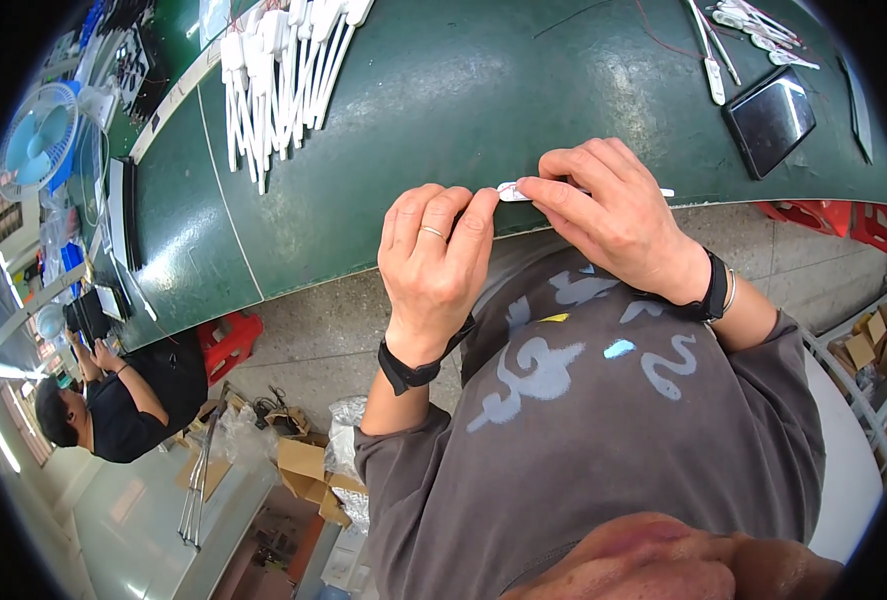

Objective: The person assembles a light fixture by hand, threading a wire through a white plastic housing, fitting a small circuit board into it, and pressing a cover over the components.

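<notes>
Over the near edge of the green table [444, 110], I hold a slim white plastic stick with a rounded, wider head [510, 191]. My right hand [619, 215] is closed around its shaft, thumb and index finger at the head. Beyond that hand a short white end sticks out. My left hand [434, 250] pinches at the tip of the head with index finger and thumb; the thumb is mostly hidden. A thin reddish line shows on the head, too small to make out.
Many similar white sticks [274, 75] lie piled at the far left. At the right are more white sticks with thin wires [714, 80] and a black tablet-like device [770, 120]. Red stools [814, 215] stand under the edge. Another person [129, 400] sits at the left.
</notes>
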Tool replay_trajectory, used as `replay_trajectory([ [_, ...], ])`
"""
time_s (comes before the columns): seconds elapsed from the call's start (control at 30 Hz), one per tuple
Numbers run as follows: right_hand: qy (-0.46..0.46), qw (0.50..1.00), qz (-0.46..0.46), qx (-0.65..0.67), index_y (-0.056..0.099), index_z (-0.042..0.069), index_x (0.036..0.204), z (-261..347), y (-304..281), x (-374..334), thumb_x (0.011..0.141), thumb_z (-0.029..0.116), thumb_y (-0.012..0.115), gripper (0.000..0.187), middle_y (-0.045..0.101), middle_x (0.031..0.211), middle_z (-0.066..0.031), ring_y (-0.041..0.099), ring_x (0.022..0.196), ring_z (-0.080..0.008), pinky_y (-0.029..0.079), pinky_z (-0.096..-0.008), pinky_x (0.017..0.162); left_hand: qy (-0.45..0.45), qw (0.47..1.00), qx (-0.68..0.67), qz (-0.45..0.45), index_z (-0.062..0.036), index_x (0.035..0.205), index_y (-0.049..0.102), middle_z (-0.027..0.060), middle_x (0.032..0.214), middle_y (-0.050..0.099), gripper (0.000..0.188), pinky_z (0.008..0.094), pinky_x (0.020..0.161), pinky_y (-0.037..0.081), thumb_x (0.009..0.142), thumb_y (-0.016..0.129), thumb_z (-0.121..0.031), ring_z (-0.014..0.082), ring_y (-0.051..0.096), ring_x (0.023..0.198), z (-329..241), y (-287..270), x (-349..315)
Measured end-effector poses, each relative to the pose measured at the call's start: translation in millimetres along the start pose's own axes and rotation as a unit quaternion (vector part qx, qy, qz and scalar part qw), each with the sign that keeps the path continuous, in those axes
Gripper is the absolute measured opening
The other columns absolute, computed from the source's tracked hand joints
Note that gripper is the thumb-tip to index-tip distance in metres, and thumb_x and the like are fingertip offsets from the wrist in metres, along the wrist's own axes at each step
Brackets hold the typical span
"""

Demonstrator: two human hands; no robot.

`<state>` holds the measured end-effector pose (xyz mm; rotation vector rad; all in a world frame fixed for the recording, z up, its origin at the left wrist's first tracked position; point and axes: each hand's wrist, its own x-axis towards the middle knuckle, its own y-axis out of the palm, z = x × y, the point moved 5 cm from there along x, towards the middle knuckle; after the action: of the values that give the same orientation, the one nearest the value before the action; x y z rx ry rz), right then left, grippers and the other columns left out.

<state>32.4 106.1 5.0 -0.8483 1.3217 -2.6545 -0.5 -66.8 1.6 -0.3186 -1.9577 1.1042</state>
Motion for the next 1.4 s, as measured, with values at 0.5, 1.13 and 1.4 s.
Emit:
replay_trajectory([
  [0.5,-0.012,0.999,0.015,-0.029,0.072,0.015,0.118,0.8,2.8,0.5,0.075,0.002,0.072,0.045,0.060,0.098,-0.0026,0.056,0.083,-0.0208,0.047,-0.0336,0.074,-0.021,0.998,-0.056,0.007,-0.0083,0.097,0.073,0.0036,0.093,0.063,0.025,0.0381,0.078,0.052,0.074,0.080,-0.002,0.0243,0.064,0.090,9.0,1.3,2.0],
  [1.13,-0.016,1.000,0.007,-0.017,0.073,0.014,0.118,1.2,2.1,-1.7,0.077,0.005,0.071,0.042,0.060,0.097,-0.0031,0.056,0.084,-0.0209,0.047,-0.0338,0.075,-0.065,0.994,-0.081,0.027,-0.0087,0.093,0.069,0.0036,0.095,0.063,0.019,0.0394,0.086,0.047,0.079,0.077,-0.001,0.0255,0.062,0.098,10.3,3.3,7.9],
  [1.4,-0.012,1.000,0.002,-0.011,0.073,0.014,0.117,-0.7,1.8,-1.3,0.077,0.004,0.071,0.041,0.060,0.097,-0.0033,0.056,0.083,-0.0208,0.046,-0.0337,0.075,-0.100,0.993,-0.066,-0.003,-0.0085,0.097,0.070,0.0032,0.096,0.063,0.021,0.0393,0.090,0.048,0.078,0.076,0.000,0.0265,0.061,0.099,9.1,-1.9,11.4],
])
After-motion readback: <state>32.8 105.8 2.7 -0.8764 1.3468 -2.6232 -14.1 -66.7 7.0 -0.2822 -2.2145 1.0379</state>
